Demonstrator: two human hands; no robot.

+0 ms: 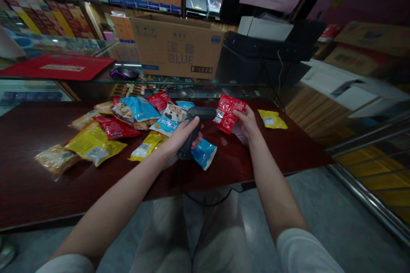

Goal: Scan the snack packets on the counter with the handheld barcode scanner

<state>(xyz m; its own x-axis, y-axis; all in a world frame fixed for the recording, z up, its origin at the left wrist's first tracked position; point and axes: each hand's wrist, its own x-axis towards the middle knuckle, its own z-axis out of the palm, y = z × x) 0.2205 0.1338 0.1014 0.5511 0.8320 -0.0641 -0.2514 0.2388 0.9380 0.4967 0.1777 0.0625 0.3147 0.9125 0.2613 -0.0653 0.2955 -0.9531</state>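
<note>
My left hand (pixel 184 137) is wrapped round the handle of a black barcode scanner (pixel 200 114), whose head points right. Just past it, my right hand (pixel 246 120) grips a red snack packet (pixel 226 113) by its right side, with the packet's pale label patch turned towards the scanner. Below the scanner lies a blue packet (pixel 205 153), partly behind the handle. Left of my left hand is a heap of snack packets, among them a blue one (pixel 140 108), a red one (pixel 117 128) and a yellow one (pixel 96 141). A lone yellow packet (pixel 272 119) lies right of my right hand.
A large cardboard box (pixel 179 47) stands on the glass counter behind the dark red table (pixel 128 183). Left of the box are a computer mouse (pixel 124 73) and a red mat (pixel 60 67). The scanner's cable (pixel 205 204) hangs over the table's front edge. A black printer (pixel 269 47) stands at right.
</note>
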